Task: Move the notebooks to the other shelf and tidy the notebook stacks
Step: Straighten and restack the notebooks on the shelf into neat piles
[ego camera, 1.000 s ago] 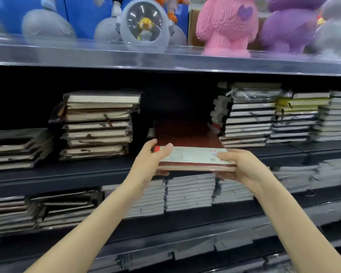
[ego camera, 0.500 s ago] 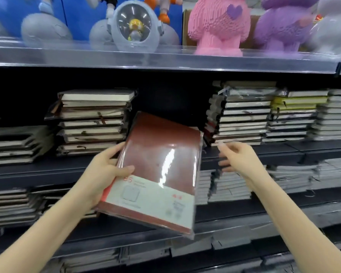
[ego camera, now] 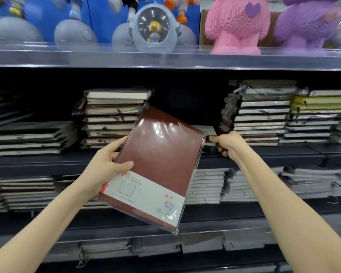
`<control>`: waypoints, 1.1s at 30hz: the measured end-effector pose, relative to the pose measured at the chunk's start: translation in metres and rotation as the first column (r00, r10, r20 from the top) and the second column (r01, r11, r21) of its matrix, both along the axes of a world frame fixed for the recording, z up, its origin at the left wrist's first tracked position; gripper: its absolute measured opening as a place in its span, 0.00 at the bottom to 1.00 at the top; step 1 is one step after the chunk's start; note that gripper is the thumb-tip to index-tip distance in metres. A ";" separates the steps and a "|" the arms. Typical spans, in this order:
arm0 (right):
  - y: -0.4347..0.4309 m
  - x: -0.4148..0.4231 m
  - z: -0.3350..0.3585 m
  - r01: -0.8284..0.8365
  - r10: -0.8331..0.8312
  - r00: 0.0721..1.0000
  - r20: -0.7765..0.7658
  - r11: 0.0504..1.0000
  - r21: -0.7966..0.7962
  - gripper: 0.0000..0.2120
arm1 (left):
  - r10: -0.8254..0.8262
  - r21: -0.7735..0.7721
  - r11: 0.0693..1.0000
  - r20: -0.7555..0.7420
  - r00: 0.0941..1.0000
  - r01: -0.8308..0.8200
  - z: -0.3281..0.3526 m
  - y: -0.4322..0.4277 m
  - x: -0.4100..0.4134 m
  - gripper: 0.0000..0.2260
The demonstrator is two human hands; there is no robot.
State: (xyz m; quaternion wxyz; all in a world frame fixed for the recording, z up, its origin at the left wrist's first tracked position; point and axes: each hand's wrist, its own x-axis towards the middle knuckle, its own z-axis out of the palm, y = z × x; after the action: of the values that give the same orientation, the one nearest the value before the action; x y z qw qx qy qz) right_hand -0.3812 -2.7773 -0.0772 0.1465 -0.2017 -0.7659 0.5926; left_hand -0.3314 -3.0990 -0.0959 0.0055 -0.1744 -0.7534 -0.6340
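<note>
My left hand (ego camera: 106,166) grips a brown shrink-wrapped notebook (ego camera: 159,154) with a white B5 label band, holding it tilted in front of the shelves. My right hand (ego camera: 227,143) reaches into the gap on the middle shelf (ego camera: 37,161) and pinches the edge of another notebook (ego camera: 209,134) lying low there, mostly hidden behind the brown one. To the left of the gap stands a tall notebook stack (ego camera: 112,117). To its right stands another tall stack (ego camera: 260,113).
More notebook stacks fill the middle shelf at far left (ego camera: 26,138) and far right (ego camera: 315,117), and the lower shelf (ego camera: 215,186). On the clear-fronted top shelf stand a pink figure (ego camera: 236,24), a purple figure (ego camera: 307,22) and an astronaut lamp (ego camera: 155,28).
Both hands held the brown notebook flat at the shelf gap. My left hand has since pulled it out and tilted it up, and my right hand has gone back into the gap to another notebook.
</note>
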 end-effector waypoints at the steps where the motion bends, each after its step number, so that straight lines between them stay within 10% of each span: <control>1: 0.001 0.004 0.002 -0.010 0.010 1.000 0.016 1.000 -0.025 0.13 | -0.005 -0.011 1.000 -0.010 1.000 0.005 0.000 -0.001 0.003 0.30; 9: 0.017 0.063 -0.003 -0.175 0.170 0.984 -0.054 0.859 -0.481 0.04 | -0.076 0.002 0.997 -0.025 0.997 0.076 0.001 -0.019 0.023 0.31; 20: 0.006 0.098 -0.045 -0.174 0.121 0.964 -0.238 0.960 -0.220 0.08 | -0.147 0.102 0.984 -0.001 0.989 0.146 -0.008 -0.023 0.014 0.31; 25: -0.004 0.156 -0.058 -0.173 0.092 0.933 -0.348 0.963 -0.209 0.30 | -0.225 0.137 0.968 0.100 0.969 0.210 -0.026 -0.029 0.012 0.33; 29: -0.026 0.200 -0.058 -0.118 0.040 0.939 -0.342 0.971 -0.209 0.20 | -0.263 0.241 0.947 0.207 0.942 0.212 -0.041 -0.022 0.014 0.28; 33: -0.066 0.243 -0.062 -0.131 0.049 0.929 -0.366 0.970 -0.203 0.35 | -0.324 0.305 0.923 0.286 0.902 0.235 -0.048 -0.018 0.028 0.20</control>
State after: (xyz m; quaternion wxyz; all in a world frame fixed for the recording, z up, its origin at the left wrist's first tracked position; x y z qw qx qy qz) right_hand -0.1377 -2.8434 -0.1394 0.2325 -0.0700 -0.6630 0.7081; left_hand -0.3038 -3.1166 -0.1437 -0.1896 -0.1705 -0.6195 -0.7424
